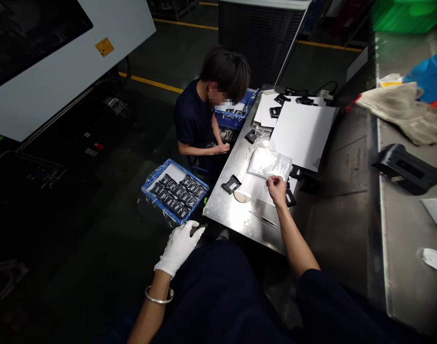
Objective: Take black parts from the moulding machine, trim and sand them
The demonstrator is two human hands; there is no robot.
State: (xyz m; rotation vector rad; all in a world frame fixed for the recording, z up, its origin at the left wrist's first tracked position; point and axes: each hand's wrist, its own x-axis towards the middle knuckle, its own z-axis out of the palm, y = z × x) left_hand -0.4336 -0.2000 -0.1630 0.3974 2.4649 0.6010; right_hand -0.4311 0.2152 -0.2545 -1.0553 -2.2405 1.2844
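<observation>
My left hand (180,243), in a white glove, is closed around a small black plastic part (198,229) just off the table's front corner; most of the part is hidden by the glove. At the stack of clear plastic bags (266,162), my bare right hand (277,190) pinches the near right edge of a bag. A black plastic frame (231,184) lies on the metal table (218,208), left of the bags. Nearer to me are tweezers (263,219) and a tan half-round piece (242,196).
A co-worker (193,119) sits beyond the table's left side, hands together. A blue crate (145,188) with several bagged black parts stands low at left. White sheets (304,129) cover the table's far part. On the right bench (397,248) lie a glove (400,107) and a black housing (408,167).
</observation>
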